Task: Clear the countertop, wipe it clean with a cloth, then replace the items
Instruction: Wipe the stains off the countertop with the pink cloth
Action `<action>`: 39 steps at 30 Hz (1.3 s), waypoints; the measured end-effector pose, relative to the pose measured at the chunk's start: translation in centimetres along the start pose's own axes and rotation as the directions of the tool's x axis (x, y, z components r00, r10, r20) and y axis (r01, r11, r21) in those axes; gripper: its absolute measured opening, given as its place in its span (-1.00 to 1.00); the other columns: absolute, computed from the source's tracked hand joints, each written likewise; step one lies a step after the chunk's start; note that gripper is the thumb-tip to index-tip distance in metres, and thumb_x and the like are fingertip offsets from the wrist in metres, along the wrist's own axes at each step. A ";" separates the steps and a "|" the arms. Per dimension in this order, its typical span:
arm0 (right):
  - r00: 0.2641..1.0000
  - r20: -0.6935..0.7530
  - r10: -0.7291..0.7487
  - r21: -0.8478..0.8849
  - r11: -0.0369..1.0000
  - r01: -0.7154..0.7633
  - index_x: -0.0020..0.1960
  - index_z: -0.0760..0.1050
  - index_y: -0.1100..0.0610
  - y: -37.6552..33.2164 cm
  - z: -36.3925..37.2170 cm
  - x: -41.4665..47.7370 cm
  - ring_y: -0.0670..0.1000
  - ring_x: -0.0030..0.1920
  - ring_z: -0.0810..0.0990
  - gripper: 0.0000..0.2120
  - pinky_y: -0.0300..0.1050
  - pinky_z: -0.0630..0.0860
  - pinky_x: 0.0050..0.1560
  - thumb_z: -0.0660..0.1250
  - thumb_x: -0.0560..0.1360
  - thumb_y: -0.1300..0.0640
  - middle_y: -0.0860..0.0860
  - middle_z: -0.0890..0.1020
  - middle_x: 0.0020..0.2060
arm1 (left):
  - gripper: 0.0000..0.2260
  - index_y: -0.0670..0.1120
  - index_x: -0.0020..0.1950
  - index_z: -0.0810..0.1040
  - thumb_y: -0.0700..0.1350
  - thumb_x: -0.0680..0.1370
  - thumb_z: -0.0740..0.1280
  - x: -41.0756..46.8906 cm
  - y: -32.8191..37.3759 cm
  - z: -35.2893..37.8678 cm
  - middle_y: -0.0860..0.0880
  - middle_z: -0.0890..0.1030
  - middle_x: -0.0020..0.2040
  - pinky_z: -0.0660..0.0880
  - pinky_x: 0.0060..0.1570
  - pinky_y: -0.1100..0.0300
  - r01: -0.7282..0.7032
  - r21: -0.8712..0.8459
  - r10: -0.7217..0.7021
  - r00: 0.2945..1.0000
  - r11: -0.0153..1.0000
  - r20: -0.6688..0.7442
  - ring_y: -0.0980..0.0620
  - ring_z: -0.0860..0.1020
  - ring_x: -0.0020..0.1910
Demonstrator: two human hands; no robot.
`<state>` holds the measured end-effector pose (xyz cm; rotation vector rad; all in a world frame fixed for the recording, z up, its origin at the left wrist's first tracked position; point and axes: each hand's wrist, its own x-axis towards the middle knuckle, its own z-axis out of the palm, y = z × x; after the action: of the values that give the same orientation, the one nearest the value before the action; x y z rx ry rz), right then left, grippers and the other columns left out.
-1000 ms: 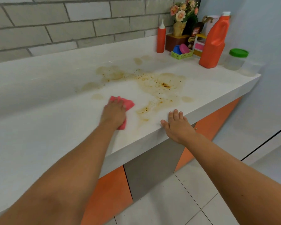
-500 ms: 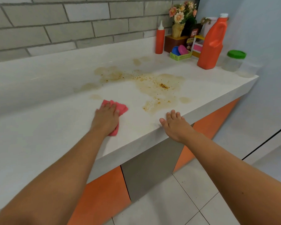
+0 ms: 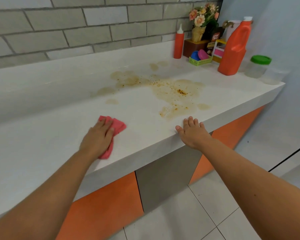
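Below brick wall (image 3: 76,32), stained countertop (image 3: 42,135), left hand (image 3: 98,137) flat on pink cloth (image 3: 119,124), right hand (image 3: 193,133) flat, empty

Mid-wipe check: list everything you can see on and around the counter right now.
countertop: one, white, along the brick wall
spill: one patch, brown, mid-counter, right of the cloth
cloth: one, red, near the front edge
squeeze bottle: one, red, back by the wall
basket: one, green, right of the squeeze bottle
round lids: two, blue and pink, in the basket
flowers: one bunch, pink and peach, far corner
jug: one, orange, right end
jar: one, clear with green lid, right of the jug
cabinet doors: two, orange, below the counter
left hand: pressing on the cloth
right hand: flat on the front edge
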<state>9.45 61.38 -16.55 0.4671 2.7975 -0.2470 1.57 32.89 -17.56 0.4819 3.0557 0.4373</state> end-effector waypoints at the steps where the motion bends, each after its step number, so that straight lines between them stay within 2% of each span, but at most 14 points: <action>1: 1.000 0.001 0.003 -0.003 1.000 -0.003 0.52 -0.24 0.24 0.0 0.0 0.1 0.15 0.52 -0.21 -0.40 0.05 -0.21 0.49 -0.25 0.63 -0.11 0.18 -0.20 0.52 | -0.56 -0.05 0.53 0.08 -0.01 0.66 -0.08 0.9 0.5 0.2 -0.04 0.05 0.55 0.01 0.48 0.01 0.048 0.047 -0.047 0.998 0.998 -0.034 0.01 0.00 0.53; 3: 1.000 0.008 0.011 -0.016 1.000 -0.011 0.52 -0.24 0.25 -0.1 0.1 0.1 0.16 0.52 -0.20 -0.39 0.05 -0.21 0.49 -0.25 0.63 -0.12 0.19 -0.20 0.51 | -0.58 -0.06 0.52 0.12 -0.06 0.65 -0.03 1.4 3.3 1.0 -0.09 0.08 0.54 0.01 0.47 0.03 0.026 0.070 -0.023 0.999 0.997 -0.044 -0.03 0.01 0.53; 6: 1.000 0.000 0.005 -0.052 0.999 -0.005 0.52 -0.21 0.25 -0.1 -0.1 0.2 0.17 0.53 -0.15 -0.39 0.09 -0.16 0.49 -0.25 0.63 -0.11 0.20 -0.16 0.52 | -0.58 -0.02 0.53 0.08 -0.02 0.66 -0.04 -1.2 7.7 2.2 -0.02 0.02 0.55 -0.09 0.45 0.15 -0.159 -0.027 0.161 0.986 0.987 0.047 0.03 -0.04 0.53; 9: 1.000 -0.003 0.004 -0.101 0.995 -0.005 0.53 -0.12 0.23 0.2 -0.2 0.5 0.18 0.51 -0.04 -0.41 0.17 -0.03 0.47 -0.24 0.62 -0.10 0.19 -0.07 0.52 | -0.58 0.05 0.53 0.06 0.02 0.66 -0.06 -4.2 6.4 1.8 0.07 -0.02 0.55 -0.13 0.43 0.23 -0.274 -0.061 0.279 0.956 0.960 0.091 0.11 -0.06 0.52; 17: 0.989 0.107 0.102 -0.113 0.990 -0.090 0.54 -0.07 0.15 -0.5 -1.6 1.5 0.25 0.50 -0.01 -0.42 0.26 0.03 0.44 -0.28 0.61 -0.12 0.22 -0.06 0.51 | -0.57 -0.04 0.53 0.12 0.00 0.66 -0.06 0.9 -3.6 -0.5 -0.02 0.05 0.55 -0.03 0.46 0.02 -0.003 -0.022 0.003 1.000 1.000 0.005 0.03 -0.01 0.53; 19: 0.982 0.125 0.141 -0.138 0.983 -0.123 0.46 0.17 0.18 -1.1 -2.5 1.5 0.24 0.46 0.17 -0.40 0.21 0.17 0.40 -0.23 0.60 -0.15 0.22 0.19 0.45 | -0.57 -0.09 0.51 0.13 -0.03 0.65 -0.08 3.7 -3.5 -0.3 -0.08 0.10 0.54 0.01 0.45 -0.02 0.055 0.020 -0.054 0.998 0.998 -0.037 -0.03 0.02 0.52; 20: 0.984 0.092 0.155 -0.133 0.981 -0.142 0.32 0.34 0.22 -1.9 -3.2 1.5 0.22 0.37 0.33 -0.43 0.13 0.29 0.31 -0.16 0.61 -0.14 0.19 0.39 0.31 | -0.56 -0.10 0.51 0.13 -0.02 0.65 -0.08 4.7 -3.1 -0.1 -0.10 0.11 0.54 0.02 0.44 -0.03 0.071 0.040 -0.069 0.997 0.997 -0.045 -0.06 0.02 0.52; 21: 0.989 0.019 0.149 -0.116 0.982 -0.146 0.16 0.43 0.22 -3.1 -3.8 1.6 0.19 0.24 0.46 -0.50 0.04 0.39 0.16 -0.10 0.62 -0.11 0.15 0.50 0.13 | -0.55 -0.10 0.52 0.11 -0.01 0.65 -0.09 5.3 -2.5 0.0 -0.10 0.09 0.54 0.01 0.45 -0.03 0.065 0.046 -0.063 0.997 0.997 -0.038 -0.07 0.00 0.52; 23: 0.983 -0.161 0.088 -0.087 0.991 -0.103 0.18 0.45 0.22 -6.7 -5.0 2.1 0.14 0.08 0.52 -0.62 -0.07 0.43 -0.04 0.00 0.63 -0.01 0.12 0.54 0.08 | -0.55 -0.07 0.53 0.09 0.02 0.65 -0.07 5.0 -1.8 0.3 -0.06 0.04 0.55 -0.05 0.46 0.02 -0.053 0.013 0.053 0.999 0.999 0.005 -0.02 -0.04 0.53; 26: 0.976 -0.206 -0.067 0.036 0.996 0.076 0.39 0.32 0.22 -11.9 -5.8 3.9 0.14 0.32 0.38 -0.59 -0.03 0.37 0.21 0.04 0.63 0.04 0.15 0.42 0.32 | -0.56 0.01 0.53 0.08 0.05 0.65 -0.02 3.0 -2.7 -0.2 0.05 0.00 0.55 -0.11 0.46 0.15 -0.298 -0.073 0.304 0.950 0.952 0.078 0.10 -0.07 0.53; 28: 0.981 -0.138 -0.134 0.100 0.984 0.148 0.47 0.18 0.24 -14.7 -5.5 6.0 0.13 0.45 0.20 -0.55 -0.04 0.20 0.38 0.01 0.65 0.05 0.15 0.25 0.45 | -0.56 0.07 0.52 0.09 0.09 0.64 -0.02 3.2 -4.8 -0.8 0.10 -0.01 0.54 -0.11 0.45 0.16 -0.339 -0.100 0.350 0.930 0.935 0.116 0.15 -0.06 0.52; 31: 0.985 -0.094 -0.148 0.154 0.975 0.161 0.52 -0.01 0.24 -17.3 -4.6 9.9 0.12 0.52 -0.03 -0.52 0.01 0.07 0.45 -0.08 0.65 0.07 0.16 -0.01 0.52 | -0.53 0.06 0.52 0.11 0.12 0.61 -0.06 6.2 -8.9 -1.7 0.08 0.02 0.55 -0.09 0.46 0.09 -0.262 -0.091 0.270 0.959 0.961 0.088 0.13 -0.02 0.52; 35: 0.998 -0.058 0.000 0.183 0.983 0.011 0.44 0.14 0.25 -18.0 -3.8 14.4 0.23 0.45 0.06 -0.58 0.14 0.18 0.36 -0.13 0.64 0.12 0.26 0.08 0.44 | -0.57 -0.04 0.52 0.13 -0.01 0.65 -0.01 12.0 -14.4 -2.8 -0.03 0.07 0.55 -0.04 0.45 -0.05 -0.073 -0.004 0.073 0.997 0.997 0.014 0.02 0.01 0.53; 39: 0.997 -0.055 0.060 0.068 0.996 -0.057 0.50 0.02 0.23 -18.9 -2.8 16.6 0.21 0.46 0.04 -0.46 0.15 0.09 0.40 -0.17 0.63 -0.06 0.23 0.05 0.47 | -0.57 -0.13 0.48 0.17 -0.03 0.64 -0.04 18.8 -18.2 -3.4 -0.17 0.18 0.50 0.11 0.40 -0.14 0.117 0.124 -0.114 0.993 0.985 -0.032 -0.15 0.12 0.48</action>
<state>-12.75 49.17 -16.85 0.5796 2.8325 -0.3195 -22.02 21.04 -18.88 0.3020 3.1277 0.2493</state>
